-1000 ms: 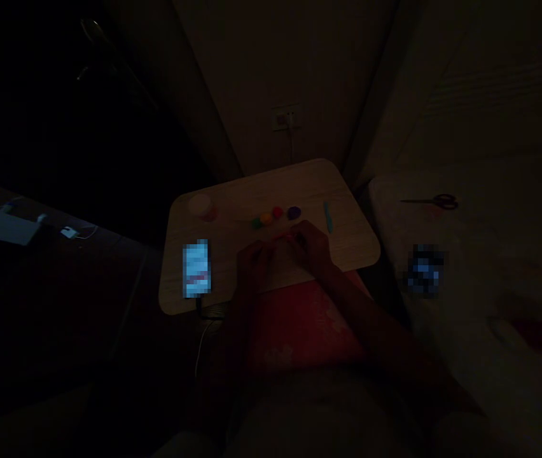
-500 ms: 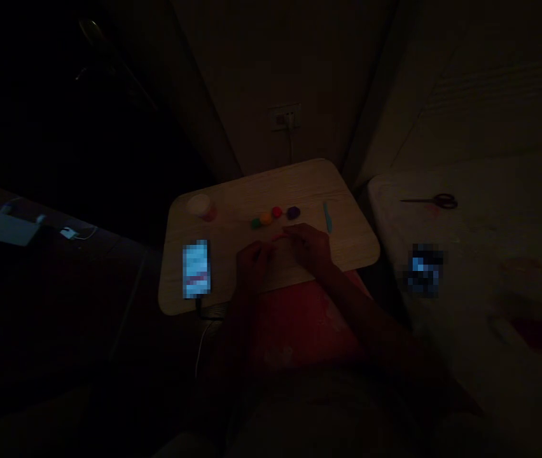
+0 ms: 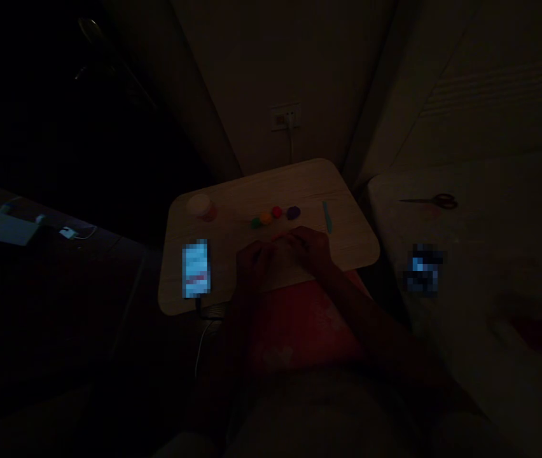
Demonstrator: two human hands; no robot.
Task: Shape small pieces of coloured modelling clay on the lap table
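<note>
1. Left hand (image 3: pixel 254 259): fingers curled, nearly closed, tips by left end of red strip (image 3: pixel 280 236); too dark to tell grip.
2. Right hand (image 3: pixel 310 247): fingers bent, tips at strip's right end; pinch or touch, can't tell.
3. Red strip: between hands, on the near side of purple lump (image 3: pixel 293 213), slightly left.
4. Counter (image 3: pixel 294 178): red lump (image 3: pixel 277 212) left of purple lump, teal stick (image 3: pixel 327 217) right.

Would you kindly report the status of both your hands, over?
Left hand, right hand: both at slim reddish strip. Grip too dark to confirm. Just beyond: rounded green lump, orange lump, red lump, purple lump.
</note>
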